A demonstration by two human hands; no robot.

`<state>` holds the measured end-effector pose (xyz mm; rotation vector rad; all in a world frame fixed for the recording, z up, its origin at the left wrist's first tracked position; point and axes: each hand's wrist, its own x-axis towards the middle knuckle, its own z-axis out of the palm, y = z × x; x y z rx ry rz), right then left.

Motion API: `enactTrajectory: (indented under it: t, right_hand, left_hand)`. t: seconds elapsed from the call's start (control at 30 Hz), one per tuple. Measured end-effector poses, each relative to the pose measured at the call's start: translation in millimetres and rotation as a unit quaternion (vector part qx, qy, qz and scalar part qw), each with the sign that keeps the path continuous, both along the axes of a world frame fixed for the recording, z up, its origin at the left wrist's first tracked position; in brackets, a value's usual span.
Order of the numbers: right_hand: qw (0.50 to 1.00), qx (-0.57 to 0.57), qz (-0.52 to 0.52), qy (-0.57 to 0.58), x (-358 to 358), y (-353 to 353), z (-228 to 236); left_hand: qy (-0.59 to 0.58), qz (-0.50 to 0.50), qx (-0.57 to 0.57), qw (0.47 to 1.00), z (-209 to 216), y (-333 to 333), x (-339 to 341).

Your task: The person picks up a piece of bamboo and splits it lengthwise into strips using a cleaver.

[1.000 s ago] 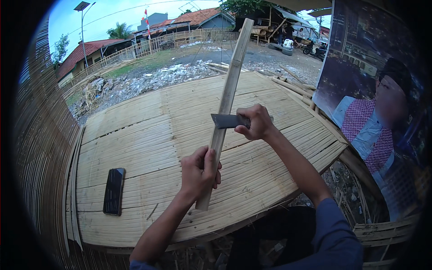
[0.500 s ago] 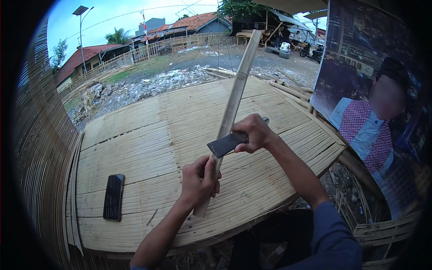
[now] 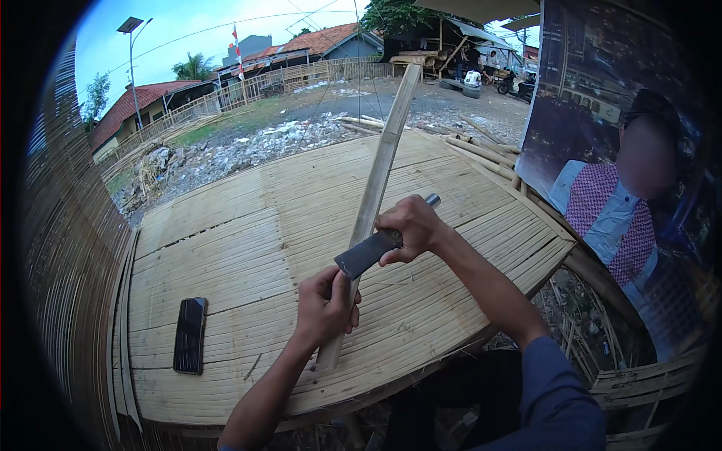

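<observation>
Here, one split bamboo strip (image 3: 385,158) is held aslant over a slatted bamboo table (image 3: 218,263), its near part clamped in the left hand (image 3: 323,304). One broad dark blade (image 3: 365,255) is gripped by its handle in the right hand (image 3: 411,227), set across the strip close by the left thumb. One black phone (image 3: 189,336) is laid near left. One printed banner (image 3: 568,98) is hung right, its print too indistinct for reading.

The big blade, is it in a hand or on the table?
In hand: the right hand holds the blade by its handle, whose silvery end pokes out.
</observation>
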<state>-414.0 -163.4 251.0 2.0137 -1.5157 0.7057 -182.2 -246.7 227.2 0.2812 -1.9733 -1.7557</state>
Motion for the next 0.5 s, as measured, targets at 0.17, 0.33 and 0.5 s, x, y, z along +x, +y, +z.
enactTrajectory:
  t: [0.17, 0.33, 0.5]
  right_hand:
    - [0.923, -0.024, -0.238, -0.301, -24.9, 5.8, 18.5]
    - [0.971, -0.058, -0.144, -0.183, -24.9, 8.9, 8.7]
    - [0.998, -0.053, -0.032, 0.023, -26.6, 14.7, 16.8]
  left_hand:
    - [0.004, -0.004, -0.01, 1.0, 6.1, 7.5, -5.5]
    - [0.007, -0.013, 0.001, 1.0, 3.7, 2.7, -1.4]
    - [-0.011, -0.026, -0.011, 1.0, 2.5, 5.7, 2.9]
